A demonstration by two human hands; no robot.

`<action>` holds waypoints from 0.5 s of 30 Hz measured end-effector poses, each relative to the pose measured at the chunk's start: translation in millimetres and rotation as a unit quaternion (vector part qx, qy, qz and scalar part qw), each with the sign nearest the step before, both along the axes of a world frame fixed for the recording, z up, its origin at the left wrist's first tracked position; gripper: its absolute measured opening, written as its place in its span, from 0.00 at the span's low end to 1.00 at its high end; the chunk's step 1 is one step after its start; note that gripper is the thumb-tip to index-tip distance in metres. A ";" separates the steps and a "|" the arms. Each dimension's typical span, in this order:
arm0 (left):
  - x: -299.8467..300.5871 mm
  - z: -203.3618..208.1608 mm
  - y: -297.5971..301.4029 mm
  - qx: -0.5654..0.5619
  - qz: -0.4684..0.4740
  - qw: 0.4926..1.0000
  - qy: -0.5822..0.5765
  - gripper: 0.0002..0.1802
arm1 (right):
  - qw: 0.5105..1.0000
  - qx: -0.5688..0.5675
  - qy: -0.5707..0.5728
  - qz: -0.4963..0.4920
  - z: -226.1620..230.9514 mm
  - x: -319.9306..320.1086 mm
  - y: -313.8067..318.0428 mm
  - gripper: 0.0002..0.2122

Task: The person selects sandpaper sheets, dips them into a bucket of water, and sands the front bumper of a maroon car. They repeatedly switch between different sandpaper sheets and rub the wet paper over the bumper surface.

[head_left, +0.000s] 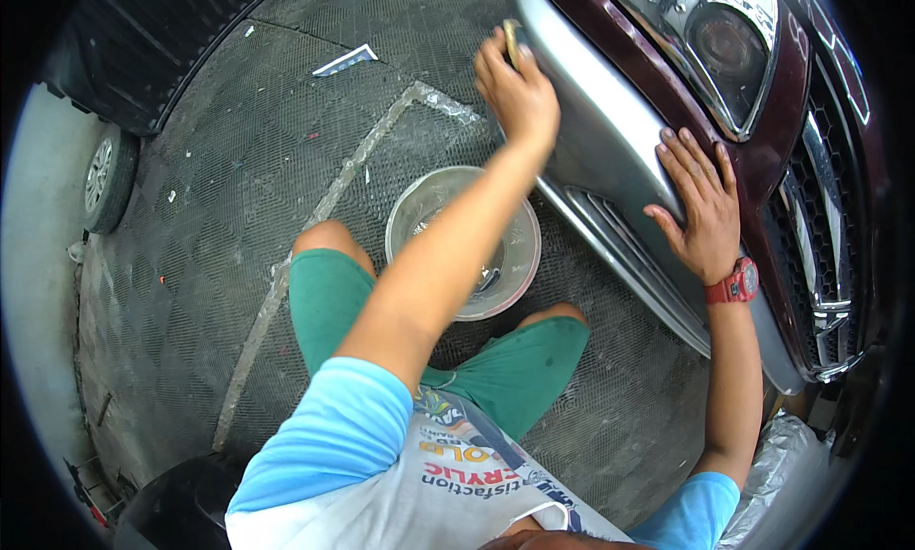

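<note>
A silver-grey front bumper (pixel 610 131) of a dark red car curves down along my right side. My left hand (pixel 519 97) is at the bumper's far end, its fingers closed round a thin yellowish pad (pixel 512 43). Most of that pad is hidden by the fingers, so its exact kind is unclear. Lower on the car, my right hand (pixel 701 202) lies flat with fingers stretched out, across the silver bumper's upper edge and holding nothing. A red watch (pixel 736 281) is on that wrist.
A grey plastic basin (pixel 522 250) stands between my knees, partly behind my left forearm. The headlight (pixel 729 50) and grille (pixel 824 226) are beyond my right hand. A wheel (pixel 110 178) leans at the left wall; a paper scrap (pixel 345 61) lies on the textured floor.
</note>
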State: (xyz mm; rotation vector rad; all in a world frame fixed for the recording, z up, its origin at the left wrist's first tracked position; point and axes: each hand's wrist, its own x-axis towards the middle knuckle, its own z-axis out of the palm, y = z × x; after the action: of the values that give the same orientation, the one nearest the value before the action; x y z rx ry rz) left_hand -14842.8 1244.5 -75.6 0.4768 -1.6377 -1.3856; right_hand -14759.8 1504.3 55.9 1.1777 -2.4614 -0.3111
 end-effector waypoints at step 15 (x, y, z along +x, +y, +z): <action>22.2 8.1 15.3 0.041 -0.031 0.999 -0.012 0.26 | 1.000 0.001 0.004 -0.007 0.1 -0.3 -1.1 0.35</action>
State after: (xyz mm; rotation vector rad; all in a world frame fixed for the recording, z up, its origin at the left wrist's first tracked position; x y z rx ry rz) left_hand -14820.6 1259.8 -67.5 0.4955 -1.6308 -1.5030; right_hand -14760.2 1503.2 56.0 1.1575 -2.4639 -0.3221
